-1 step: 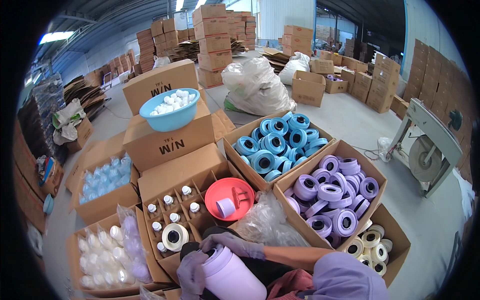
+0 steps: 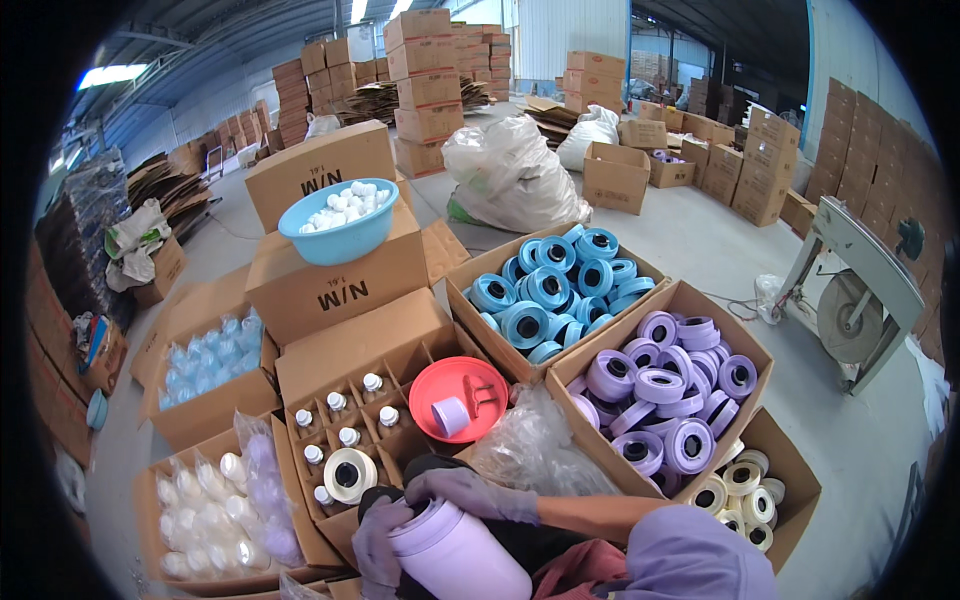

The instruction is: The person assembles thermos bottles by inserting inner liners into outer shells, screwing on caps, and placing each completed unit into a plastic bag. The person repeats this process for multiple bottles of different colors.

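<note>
A pale purple cylindrical container (image 2: 468, 562) leans across my lap, its dark-centred upper end tilted up and away to the left. My right hand (image 2: 472, 493), in a greyish-purple glove, is closed over that upper end, with the fingers curled at the rim. Gloved the same way, my left hand (image 2: 380, 545) grips the container's left side near the top. Part of the opening is hidden under my fingers. Just beyond my hands, a cream ring-shaped part (image 2: 350, 474) with a black centre rests on a divided carton (image 2: 287, 440) holding several white-capped bottles.
A red basin (image 2: 425, 385) holds a purple cup and a red tool. Cartons of blue parts (image 2: 526, 322), purple parts (image 2: 661, 383) and cream parts (image 2: 743, 477) stand to the right. Wrapped pieces (image 2: 207, 505) fill a left carton. A blue bowl (image 2: 335, 240) sits on a box.
Both hands have shifted slightly on the container's upper end. The left hand has moved a little left, the right a little to the right. The container's tilt has changed slightly.
</note>
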Available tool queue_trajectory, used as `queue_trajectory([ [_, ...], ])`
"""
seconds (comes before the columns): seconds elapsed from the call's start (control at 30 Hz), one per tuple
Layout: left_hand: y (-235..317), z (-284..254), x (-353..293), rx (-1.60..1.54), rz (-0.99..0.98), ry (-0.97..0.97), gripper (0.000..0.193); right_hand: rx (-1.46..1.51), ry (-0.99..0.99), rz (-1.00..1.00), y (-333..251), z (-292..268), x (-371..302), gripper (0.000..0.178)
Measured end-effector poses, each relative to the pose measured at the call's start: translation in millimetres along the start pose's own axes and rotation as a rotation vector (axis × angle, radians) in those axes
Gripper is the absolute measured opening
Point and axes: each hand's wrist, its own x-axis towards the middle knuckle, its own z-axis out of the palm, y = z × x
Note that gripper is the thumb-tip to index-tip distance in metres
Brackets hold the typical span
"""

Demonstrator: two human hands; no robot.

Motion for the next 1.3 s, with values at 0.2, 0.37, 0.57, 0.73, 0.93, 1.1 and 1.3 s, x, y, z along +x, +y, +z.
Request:
queue_trajectory([
  [0.2,-25,58,1,-0.473,-0.274,-0.075,0.039,-0.589,0.036,-0.483,-83,-5,-77,0.04],
  [0.37,-39,70,-55,0.152,-0.013,-0.346,0.034,-0.838,0.051,-0.083,-107,-21,-115,0.053],
  [0.57,56,25,-90,-0.342,-0.694,-0.325,0.043,-0.233,0.293,0.536,-60,-53,-117,0.036],
  [0.73,71,40,-73,-0.441,-0.794,-0.06,0.032,-0.551,0.149,-0.03,-51,-45,-123,0.047],
  [0.93,80,25,-16,0.273,0.257,-0.166,0.032,0.391,0.407,0.409,67,-59,-137,0.049],
  [1.1,76,14,-9,-0.544,-0.733,0.05,0.035,-0.311,0.196,-0.069,-21,-65,-97,0.047],
  [1.3,79,21,9,0.194,0.174,-0.115,0.027,0.693,0.446,0.572,-6,-63,-100,0.053],
])
